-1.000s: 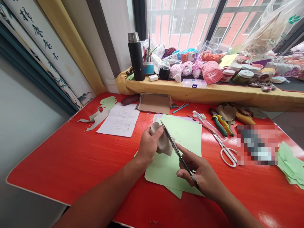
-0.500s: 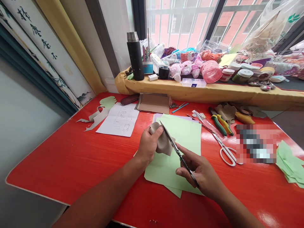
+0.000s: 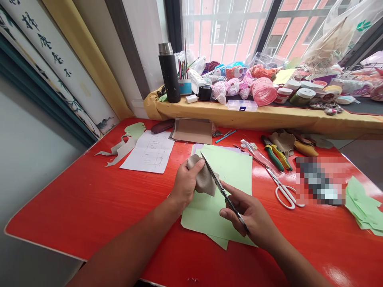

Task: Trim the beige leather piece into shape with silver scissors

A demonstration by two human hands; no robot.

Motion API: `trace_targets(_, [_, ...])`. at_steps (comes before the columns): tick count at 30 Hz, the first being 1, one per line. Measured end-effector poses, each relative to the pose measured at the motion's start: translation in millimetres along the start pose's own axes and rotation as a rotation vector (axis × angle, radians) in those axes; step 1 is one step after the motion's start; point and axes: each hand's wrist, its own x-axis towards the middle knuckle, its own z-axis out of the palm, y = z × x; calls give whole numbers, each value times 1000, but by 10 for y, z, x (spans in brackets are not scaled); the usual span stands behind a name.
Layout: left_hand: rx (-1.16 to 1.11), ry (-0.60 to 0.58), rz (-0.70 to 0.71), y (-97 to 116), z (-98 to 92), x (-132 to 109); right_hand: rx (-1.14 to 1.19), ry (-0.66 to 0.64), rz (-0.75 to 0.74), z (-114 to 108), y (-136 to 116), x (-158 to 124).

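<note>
Between the thumb and fingers of my left hand (image 3: 186, 179) is a grey-beige piece of leather-like material (image 3: 205, 181), raised above the table. My right hand (image 3: 249, 215) grips a pair of dark-handled scissors (image 3: 223, 190), whose blades point up and to the left. The blades lie along the piece, with the tip close to my left thumb; whether they are cutting into it I cannot tell. Under both hands lie light green paper sheets (image 3: 236, 171). The scissors' handle loops are mostly hidden by my right fingers.
White-handled scissors (image 3: 285, 193), pliers (image 3: 277, 153) and a pixelated dark object (image 3: 320, 181) lie to the right, with green paper pieces (image 3: 363, 207) beyond. A drawn pattern sheet (image 3: 149, 151) and grey scraps (image 3: 121, 150) lie left. A thermos (image 3: 169, 73) stands on the cluttered sill.
The whole view has shifted slightly. My hands, the scissors and the grey-beige piece keep nearly the same position relative to each other.
</note>
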Motion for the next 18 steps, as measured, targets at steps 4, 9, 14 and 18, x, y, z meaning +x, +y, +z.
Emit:
trace_targets(4, [-16,-24,2,-4,2,-5,77,65,-5,6,-45,-19])
trace_targets(9, [-1,-26,-2,20,14,-25,19,18,-30,-40,-3,18])
trace_targets(14, [17,-7,10,44,14,-30,-93,-20,-47,-77,35,46])
trace_targets(18, [39,-26,9,41,7,-28,-135,-63,-36,-83,-4,33])
